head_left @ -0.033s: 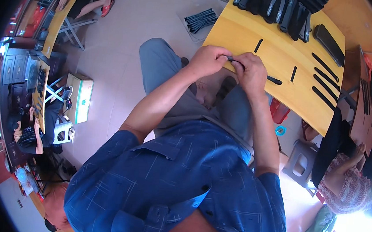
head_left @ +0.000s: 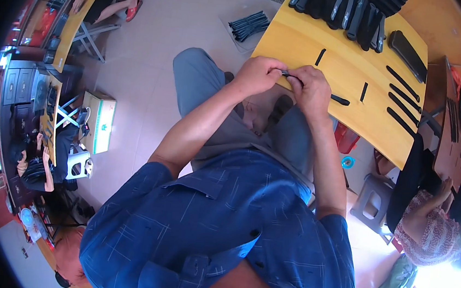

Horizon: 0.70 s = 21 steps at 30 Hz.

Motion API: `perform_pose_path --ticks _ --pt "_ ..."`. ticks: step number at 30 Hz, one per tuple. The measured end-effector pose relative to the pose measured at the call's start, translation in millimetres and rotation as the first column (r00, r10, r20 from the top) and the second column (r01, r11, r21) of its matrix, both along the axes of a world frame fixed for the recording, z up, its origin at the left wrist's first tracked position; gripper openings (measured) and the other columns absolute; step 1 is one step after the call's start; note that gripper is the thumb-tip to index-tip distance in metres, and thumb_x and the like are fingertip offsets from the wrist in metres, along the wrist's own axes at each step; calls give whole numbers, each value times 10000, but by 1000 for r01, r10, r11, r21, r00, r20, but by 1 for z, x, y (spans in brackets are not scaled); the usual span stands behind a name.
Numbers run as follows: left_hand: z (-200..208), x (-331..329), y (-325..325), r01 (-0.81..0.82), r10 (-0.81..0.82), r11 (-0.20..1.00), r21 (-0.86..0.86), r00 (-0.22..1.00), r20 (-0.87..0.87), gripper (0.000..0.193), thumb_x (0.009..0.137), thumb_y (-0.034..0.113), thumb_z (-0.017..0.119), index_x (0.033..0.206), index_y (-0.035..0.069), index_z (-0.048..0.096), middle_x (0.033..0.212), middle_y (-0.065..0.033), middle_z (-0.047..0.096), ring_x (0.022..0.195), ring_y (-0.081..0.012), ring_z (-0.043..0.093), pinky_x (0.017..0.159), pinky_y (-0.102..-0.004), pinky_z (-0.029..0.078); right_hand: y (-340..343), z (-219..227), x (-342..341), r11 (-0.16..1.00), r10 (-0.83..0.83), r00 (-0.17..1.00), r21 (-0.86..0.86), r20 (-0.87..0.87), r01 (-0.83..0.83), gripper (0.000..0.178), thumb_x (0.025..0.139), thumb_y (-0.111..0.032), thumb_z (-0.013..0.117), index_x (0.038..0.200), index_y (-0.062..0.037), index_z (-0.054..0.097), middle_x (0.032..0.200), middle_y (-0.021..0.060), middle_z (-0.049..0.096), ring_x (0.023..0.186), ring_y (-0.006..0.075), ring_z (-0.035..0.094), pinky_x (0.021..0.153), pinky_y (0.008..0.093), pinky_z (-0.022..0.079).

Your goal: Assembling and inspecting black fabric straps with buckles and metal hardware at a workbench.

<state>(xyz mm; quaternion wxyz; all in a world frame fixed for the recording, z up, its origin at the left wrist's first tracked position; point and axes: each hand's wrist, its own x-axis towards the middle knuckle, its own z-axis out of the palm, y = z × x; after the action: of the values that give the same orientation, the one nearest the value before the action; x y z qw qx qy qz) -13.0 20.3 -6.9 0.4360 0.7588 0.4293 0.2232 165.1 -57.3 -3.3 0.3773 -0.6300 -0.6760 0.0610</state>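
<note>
At the near left edge of the yellow table (head_left: 299, 48), my left hand (head_left: 258, 75) and my right hand (head_left: 312, 91) are close together. Both are closed in pinches on a narrow black strap (head_left: 286, 73); a short piece shows between the fingertips. Beyond my right hand a black strap end (head_left: 340, 100) lies at the table edge; whether it belongs to the held strap I cannot tell. Two short black strips, one (head_left: 320, 56) past my hands and another (head_left: 364, 91) farther right, lie apart. Several longer black straps (head_left: 404, 100) lie in a row on the right.
Black straps in a thick pile (head_left: 346, 11) cover the table's far end, beside a dark elongated case (head_left: 408, 55). A bundle of black strips (head_left: 248, 25) rests on the floor. A grey stool (head_left: 371, 200) stands on the right. Other people sit at tables on both sides.
</note>
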Motion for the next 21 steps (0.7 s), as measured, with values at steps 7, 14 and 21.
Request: perform_pose_path --ticks 7,14,21 --pt "-19 -4 14 48 -44 998 -49 996 76 253 947 140 638 1144 74 782 908 -127 779 774 -175 722 725 -311 559 2 -2 2 1000 22 1000 -11 -3 -22 115 809 -174 788 904 -110 784 882 61 714 864 290 689 745 415 560" --pt "-19 -6 24 103 -102 985 -141 995 20 239 961 121 643 1144 66 786 884 -93 776 730 -121 674 680 -283 533 1 -3 3 999 39 999 -13 -15 -39 117 816 -174 782 911 -105 782 888 66 712 872 294 689 747 418 559" --pt "-29 -9 25 127 -112 986 -105 984 138 234 968 110 641 1147 64 784 902 -90 779 758 -113 676 702 -279 535 2 -3 3 999 40 999 -13 3 -40 119 823 -181 774 916 -106 780 883 70 704 867 299 682 758 422 556"
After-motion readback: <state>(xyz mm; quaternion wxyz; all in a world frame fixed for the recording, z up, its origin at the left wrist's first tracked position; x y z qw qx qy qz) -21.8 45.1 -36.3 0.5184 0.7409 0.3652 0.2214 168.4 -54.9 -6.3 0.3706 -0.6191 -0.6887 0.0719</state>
